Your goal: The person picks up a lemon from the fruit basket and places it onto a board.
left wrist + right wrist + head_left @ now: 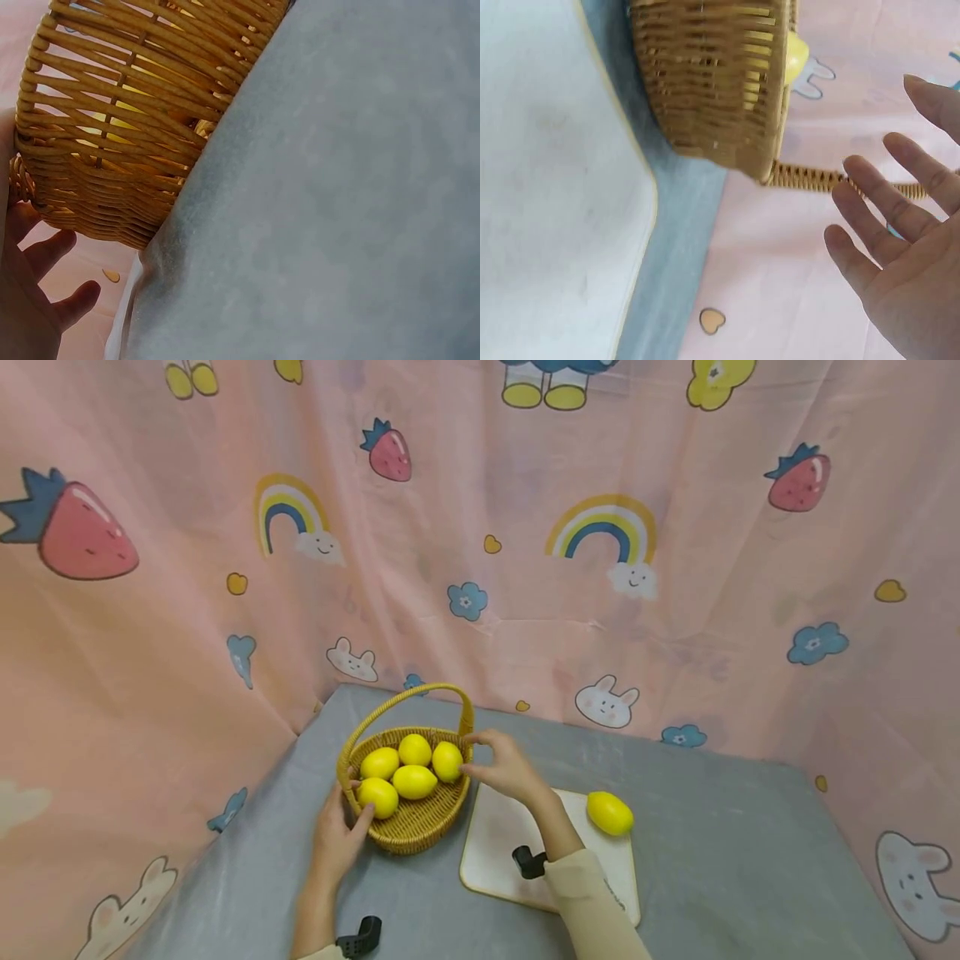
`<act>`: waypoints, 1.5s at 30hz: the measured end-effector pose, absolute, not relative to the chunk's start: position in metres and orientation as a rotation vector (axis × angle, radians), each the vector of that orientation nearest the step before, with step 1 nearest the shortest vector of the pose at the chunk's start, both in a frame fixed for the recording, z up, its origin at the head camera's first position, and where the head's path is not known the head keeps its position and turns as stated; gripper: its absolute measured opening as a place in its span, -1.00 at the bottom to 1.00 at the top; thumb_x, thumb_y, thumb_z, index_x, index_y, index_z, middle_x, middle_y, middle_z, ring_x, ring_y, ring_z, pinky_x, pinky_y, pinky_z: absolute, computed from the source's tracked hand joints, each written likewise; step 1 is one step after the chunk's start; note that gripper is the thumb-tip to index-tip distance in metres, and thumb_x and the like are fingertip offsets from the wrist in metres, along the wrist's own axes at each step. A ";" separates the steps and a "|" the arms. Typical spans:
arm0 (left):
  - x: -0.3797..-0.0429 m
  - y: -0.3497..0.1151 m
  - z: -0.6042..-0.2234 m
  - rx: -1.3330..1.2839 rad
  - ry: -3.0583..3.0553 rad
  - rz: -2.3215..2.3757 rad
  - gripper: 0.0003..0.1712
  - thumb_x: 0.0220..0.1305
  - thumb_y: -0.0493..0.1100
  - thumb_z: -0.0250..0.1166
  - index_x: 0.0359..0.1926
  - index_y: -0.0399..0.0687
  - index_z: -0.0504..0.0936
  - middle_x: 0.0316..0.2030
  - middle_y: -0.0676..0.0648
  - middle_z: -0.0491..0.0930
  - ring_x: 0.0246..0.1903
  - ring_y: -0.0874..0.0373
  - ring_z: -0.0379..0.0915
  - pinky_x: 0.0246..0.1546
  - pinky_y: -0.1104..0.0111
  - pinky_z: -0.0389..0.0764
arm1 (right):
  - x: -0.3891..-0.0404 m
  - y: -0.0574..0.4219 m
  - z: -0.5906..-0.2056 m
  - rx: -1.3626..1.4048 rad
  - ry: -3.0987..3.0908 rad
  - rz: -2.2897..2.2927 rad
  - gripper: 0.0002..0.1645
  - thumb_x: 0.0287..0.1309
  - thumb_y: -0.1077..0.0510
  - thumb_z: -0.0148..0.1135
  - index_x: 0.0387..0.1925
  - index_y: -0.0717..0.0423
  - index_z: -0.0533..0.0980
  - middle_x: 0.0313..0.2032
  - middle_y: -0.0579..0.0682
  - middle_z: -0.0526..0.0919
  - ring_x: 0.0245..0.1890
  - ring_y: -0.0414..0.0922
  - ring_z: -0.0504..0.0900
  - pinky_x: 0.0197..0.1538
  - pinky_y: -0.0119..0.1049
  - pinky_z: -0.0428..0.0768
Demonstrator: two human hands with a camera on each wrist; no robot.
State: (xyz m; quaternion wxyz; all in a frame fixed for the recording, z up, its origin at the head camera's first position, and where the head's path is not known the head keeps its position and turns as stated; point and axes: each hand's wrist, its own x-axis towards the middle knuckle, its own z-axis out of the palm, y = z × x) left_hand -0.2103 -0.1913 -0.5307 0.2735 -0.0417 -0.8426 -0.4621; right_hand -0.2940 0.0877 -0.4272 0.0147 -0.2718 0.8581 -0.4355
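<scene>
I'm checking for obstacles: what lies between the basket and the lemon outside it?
The head view shows part of the white board between the basket and the lone lemon, with the person's right forearm extended over it.

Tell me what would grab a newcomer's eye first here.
Most likely the five bright yellow lemons in the wicker basket, slightly left of centre in the head view. Next, a lone lemon at the far right corner of the white board. Behind everything, a pink cartoon-printed cloth fills the background.
</scene>
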 end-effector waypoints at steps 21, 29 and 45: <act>-0.212 -0.193 -0.534 -0.138 -2.247 -1.260 -0.59 0.28 -0.32 0.34 0.09 -0.31 0.44 0.31 -0.34 0.38 0.30 -0.22 0.30 0.30 0.36 0.19 | -0.269 -0.002 -0.454 -1.142 2.544 -1.172 -0.41 0.22 0.18 0.38 0.25 0.24 0.47 0.17 0.16 0.55 0.16 0.09 0.54 0.18 -0.17 0.52; -0.211 -0.193 -0.532 -0.132 -2.259 -1.263 -0.60 0.29 -0.30 0.33 0.10 -0.30 0.44 0.32 -0.32 0.37 0.32 -0.20 0.28 0.29 0.23 0.23 | -0.267 -0.016 -0.455 -1.149 2.538 -1.196 -0.43 0.20 0.20 0.39 0.23 0.23 0.49 0.15 0.13 0.56 0.12 0.05 0.55 0.14 -0.24 0.51; -0.212 -0.192 -0.532 -0.141 -2.227 -1.265 -0.61 0.28 -0.32 0.32 0.08 -0.31 0.45 0.29 -0.32 0.40 0.29 -0.21 0.31 0.24 0.62 0.12 | -0.270 -0.032 -0.467 -1.223 2.594 -1.061 -0.52 0.19 0.26 0.37 0.15 0.27 0.55 0.09 0.09 0.64 0.10 -0.10 0.57 0.18 -0.32 0.48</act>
